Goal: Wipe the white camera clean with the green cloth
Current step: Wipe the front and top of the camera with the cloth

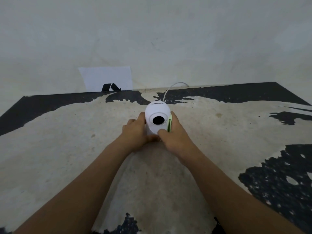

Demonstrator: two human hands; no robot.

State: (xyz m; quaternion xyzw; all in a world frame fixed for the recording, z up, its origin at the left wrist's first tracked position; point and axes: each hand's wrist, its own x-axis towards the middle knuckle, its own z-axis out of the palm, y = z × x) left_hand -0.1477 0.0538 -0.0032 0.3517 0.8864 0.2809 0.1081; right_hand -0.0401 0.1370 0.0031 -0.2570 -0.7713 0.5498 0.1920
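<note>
The white camera (157, 112) stands upright near the middle of the worn table, its round black lens facing me. My left hand (135, 132) grips the camera's left side and base. My right hand (173, 137) presses the folded green cloth (169, 124) against the camera's right side, thumb resting on the lower front. Only a thin edge of the cloth shows between my fingers and the camera body. A white cable (172, 87) runs from the camera's back toward the wall.
The table (67, 149) is beige with peeling black patches and ends at a pale wall. A white sheet of paper with a black mark (108, 79) leans against the wall at the back left.
</note>
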